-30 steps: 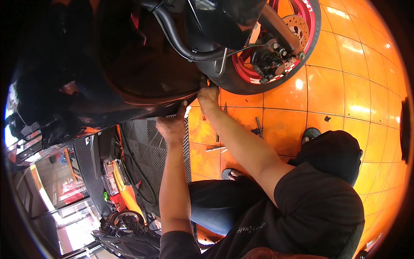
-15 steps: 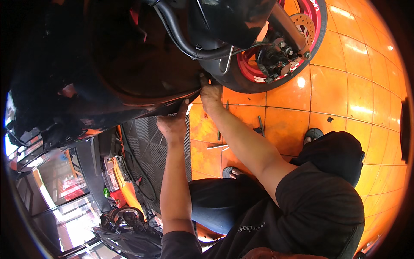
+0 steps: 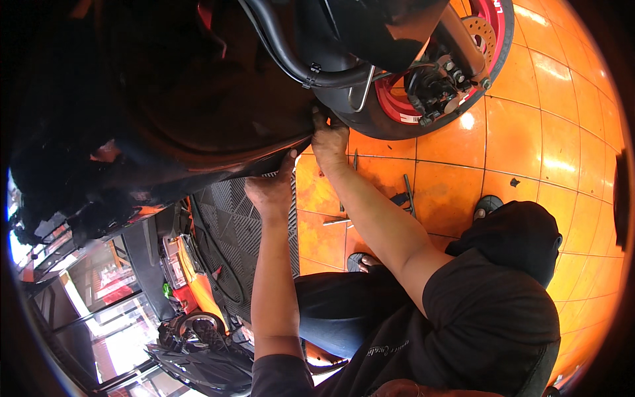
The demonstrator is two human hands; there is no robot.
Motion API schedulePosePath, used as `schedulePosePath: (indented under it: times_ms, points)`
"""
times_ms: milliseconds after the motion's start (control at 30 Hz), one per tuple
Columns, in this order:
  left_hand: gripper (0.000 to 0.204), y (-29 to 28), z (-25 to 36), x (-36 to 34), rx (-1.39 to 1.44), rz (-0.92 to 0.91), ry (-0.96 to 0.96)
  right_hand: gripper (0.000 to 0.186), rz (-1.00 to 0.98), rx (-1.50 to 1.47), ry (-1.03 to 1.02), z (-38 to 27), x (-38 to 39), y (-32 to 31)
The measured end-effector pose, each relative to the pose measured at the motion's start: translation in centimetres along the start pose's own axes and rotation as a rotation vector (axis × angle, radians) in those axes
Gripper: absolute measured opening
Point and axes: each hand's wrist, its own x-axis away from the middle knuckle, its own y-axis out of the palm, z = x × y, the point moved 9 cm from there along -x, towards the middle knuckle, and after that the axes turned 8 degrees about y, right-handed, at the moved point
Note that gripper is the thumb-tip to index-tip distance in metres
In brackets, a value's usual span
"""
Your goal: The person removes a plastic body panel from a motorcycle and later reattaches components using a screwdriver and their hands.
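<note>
A glossy black body panel (image 3: 218, 126) of a motorbike spreads across the upper left. My left hand (image 3: 270, 192) grips its lower edge, thumb against the outer face and the other fingers mostly hidden beneath. At the panel's corner, close by the front tyre (image 3: 383, 127), my right hand (image 3: 329, 140) pinches the edge; its fingertips are partly lost in dark shadow. A black hose (image 3: 268, 43) with a clamp curves down above my hands, beside a bent metal rod (image 3: 362, 96). The wheel has a red rim (image 3: 391, 106) and a brake caliper (image 3: 433, 89).
Slim metal tools (image 3: 409, 192) lie on the orange tiled floor (image 3: 450, 172) beside my right forearm. A dark ribbed mat (image 3: 228, 208) lies under the panel. Another motorbike (image 3: 198, 357) stands at the lower left. My sandalled foot (image 3: 362, 262) is below the tools.
The view has shifted slightly, so the wheel and floor sit a little further right. Both hands keep their hold on the panel's edge.
</note>
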Motion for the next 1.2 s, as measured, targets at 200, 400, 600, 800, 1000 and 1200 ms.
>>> schedulePosePath:
  times_ms: [200,400,600,800,1000,1200]
  points:
    - [0.050,0.6,0.4,-0.1,0.085,-0.067,-0.013,0.027,0.020,-0.096,0.058,-0.1,0.6,-1.3]
    - [0.047,-1.8,1.9,1.0,-0.496,-0.186,0.270,0.013,-0.025,0.026,0.424,1.1,2.7,-5.8]
    - [0.033,2.3,3.9,4.2,-0.085,-0.509,0.186,0.015,-0.507,0.110,0.960,1.8,6.2,-5.8]
    - [0.018,1.4,6.1,3.5,-0.031,-0.404,0.461,0.015,-0.779,-0.051,1.152,0.2,8.8,-2.7]
    - [0.010,1.7,9.6,3.9,-0.442,-0.312,0.679,0.010,-0.836,-0.104,1.138,-2.2,8.7,-1.2]
    - [0.006,1.1,8.6,3.5,-0.449,-0.225,0.595,0.003,-0.825,-0.052,1.115,-3.2,9.3,0.0]
